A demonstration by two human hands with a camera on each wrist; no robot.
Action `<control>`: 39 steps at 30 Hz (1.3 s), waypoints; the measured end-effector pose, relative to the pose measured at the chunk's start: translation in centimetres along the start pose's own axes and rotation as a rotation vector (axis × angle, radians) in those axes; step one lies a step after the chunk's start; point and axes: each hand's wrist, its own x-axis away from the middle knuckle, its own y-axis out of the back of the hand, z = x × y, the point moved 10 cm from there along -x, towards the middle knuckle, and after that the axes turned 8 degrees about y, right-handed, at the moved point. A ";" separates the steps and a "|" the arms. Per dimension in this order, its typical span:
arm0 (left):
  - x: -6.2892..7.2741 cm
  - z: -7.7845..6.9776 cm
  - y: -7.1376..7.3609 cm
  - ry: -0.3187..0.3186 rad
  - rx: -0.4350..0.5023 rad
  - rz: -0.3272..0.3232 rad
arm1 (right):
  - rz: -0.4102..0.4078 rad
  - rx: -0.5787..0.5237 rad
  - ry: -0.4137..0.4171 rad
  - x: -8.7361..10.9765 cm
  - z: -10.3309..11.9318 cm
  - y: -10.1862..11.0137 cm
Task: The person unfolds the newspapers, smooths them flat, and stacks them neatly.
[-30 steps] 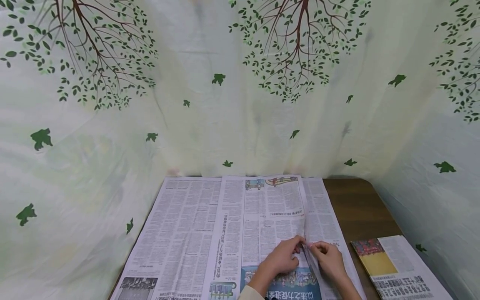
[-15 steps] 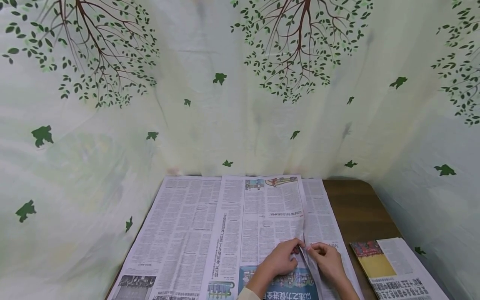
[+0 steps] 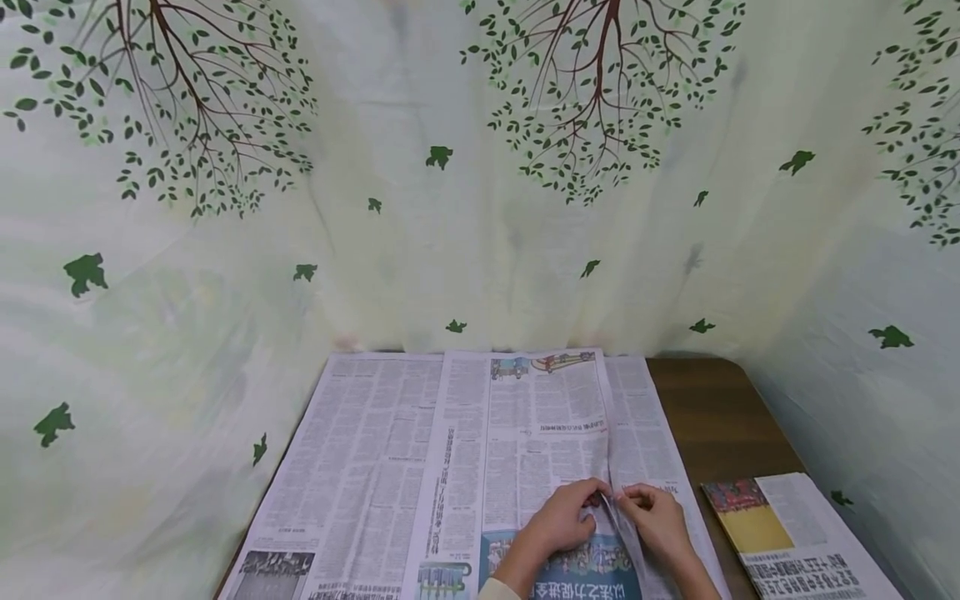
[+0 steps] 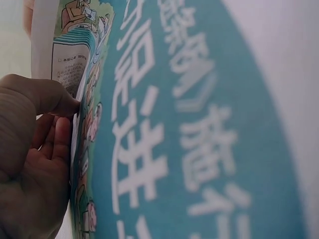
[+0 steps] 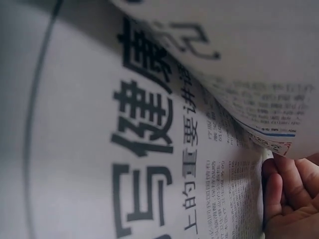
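Note:
A newspaper sheet (image 3: 525, 467) lies over a wider spread newspaper (image 3: 367, 467) on the table. Its right-hand edge stands up from the sheet beneath, near the person. My left hand (image 3: 558, 521) pinches this edge from the left; in the left wrist view the thumb and fingers (image 4: 45, 102) meet at the paper beside a blue printed picture (image 4: 149, 149). From the other side my right hand (image 3: 660, 525) pinches the same edge, fingertips close to the left ones. The right wrist view has the curled right fingers (image 5: 291, 186) at the paper, partly hidden by the raised sheet (image 5: 259, 59).
A folded newspaper (image 3: 810, 533) with a red and yellow picture lies at the right. Brown wooden table (image 3: 720, 408) shows along the right side. A pale cloth (image 3: 525, 250) printed with trees and green leaves hangs behind and at both sides.
Both hands stay at nearly the same place on the raised edge. Their fingertips have shifted slightly toward the person and stand a little further apart than one second ago.

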 end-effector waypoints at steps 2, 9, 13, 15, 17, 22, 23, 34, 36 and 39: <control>0.0 -0.1 0.1 -0.006 -0.001 -0.007 | -0.004 0.002 0.008 0.0 0.0 0.1; -0.1 0.4 0.2 0.033 0.021 -0.043 | -0.010 0.014 0.025 -0.2 -0.3 0.1; -0.2 1.1 0.5 0.089 0.057 -0.090 | -0.012 0.004 0.029 -0.2 -0.3 -0.1; -0.2 1.3 0.7 0.098 0.084 -0.108 | -0.006 -0.001 0.036 -0.2 -0.1 -0.2; -0.2 1.3 0.7 0.103 0.111 -0.105 | -0.003 -0.005 0.039 -0.2 0.0 -0.2; 0.0 1.5 0.2 0.122 0.129 -0.072 | -0.008 -0.006 0.044 0.0 0.1 -0.2; 0.0 1.6 0.1 0.128 0.131 -0.068 | -0.010 -0.006 0.045 0.0 0.1 -0.2; 0.2 2.0 0.2 0.163 0.262 -0.089 | -0.005 -0.009 0.051 0.3 0.0 -0.1; 0.2 2.0 0.5 0.155 0.277 -0.105 | -0.006 -0.020 0.061 0.3 0.1 0.0; 0.2 2.0 1.0 0.140 0.242 -0.127 | 0.011 -0.053 0.071 0.3 0.2 -0.2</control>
